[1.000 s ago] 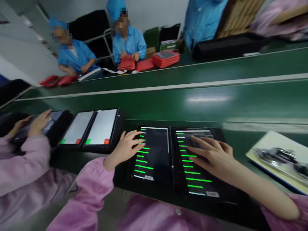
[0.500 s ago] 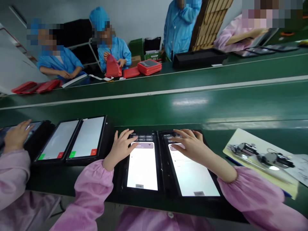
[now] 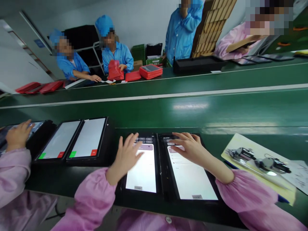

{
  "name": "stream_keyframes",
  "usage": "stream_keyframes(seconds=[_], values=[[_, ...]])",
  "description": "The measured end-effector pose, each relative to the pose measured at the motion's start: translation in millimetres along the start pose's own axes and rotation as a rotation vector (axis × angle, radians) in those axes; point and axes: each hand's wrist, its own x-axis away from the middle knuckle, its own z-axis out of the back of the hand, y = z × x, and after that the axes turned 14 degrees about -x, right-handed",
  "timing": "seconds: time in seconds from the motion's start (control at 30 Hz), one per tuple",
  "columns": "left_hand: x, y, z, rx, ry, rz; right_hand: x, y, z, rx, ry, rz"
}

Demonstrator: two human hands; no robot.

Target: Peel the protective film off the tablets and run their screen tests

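Note:
Two black tablets lie side by side in front of me on the green bench, both with mostly white screens. My left hand (image 3: 127, 154) hovers over the upper part of the left tablet (image 3: 141, 170), fingers spread and open, slightly blurred. My right hand (image 3: 189, 146) rests on the top of the right tablet (image 3: 190, 175), fingers stretched out and touching the screen near its upper buttons. Neither hand holds anything.
To my left stand two more tablets (image 3: 72, 139) with green and red buttons, and a co-worker's hand (image 3: 18, 134) on another device. A yellow sheet with metal parts (image 3: 260, 160) lies at right. Across the green conveyor (image 3: 192, 102), people in blue handle red cases (image 3: 150, 70).
The tablet screens went from black with green lines to white pages. My hands moved up to the tops of the screens; my left hand has now lifted and spread.

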Motion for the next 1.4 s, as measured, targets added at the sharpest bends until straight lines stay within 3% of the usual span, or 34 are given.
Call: stream_keyframes(seconds=[0.17,0.23,0.3,0.47,0.73,0.93,1.13,1.4], values=[[47.8,105.6,-1.7,0.188,0.162,-0.346,-3.7,19.2,12.2,0.002,0.086,-0.063],[57.6,132.8,-7.0,0.171,0.198,-0.42,-3.7,27.7,16.5,0.036,0.101,-0.09],[59.8,145.6,-12.0,0.157,0.21,-0.402,-2.4,35.5,21.1,0.068,0.082,-0.119],[58.1,147.2,-19.0,0.243,0.242,-0.284,1.1,44.1,31.1,0.121,0.023,-0.168],[67.8,152.9,-23.1,0.303,0.202,-0.157,3.7,36.8,31.0,0.169,0.084,-0.172],[70.7,156.3,-30.5,0.341,0.166,-0.133,5.5,17.7,26.9,0.165,0.041,-0.05],[71.1,157.3,-28.8,0.296,0.214,-0.13,1.3,-6.4,9.1,0.124,-0.026,0.071],[67.1,158.8,-21.0,0.257,0.298,-0.11,-14.4,0.0,2.9,0.171,0.009,0.078]])
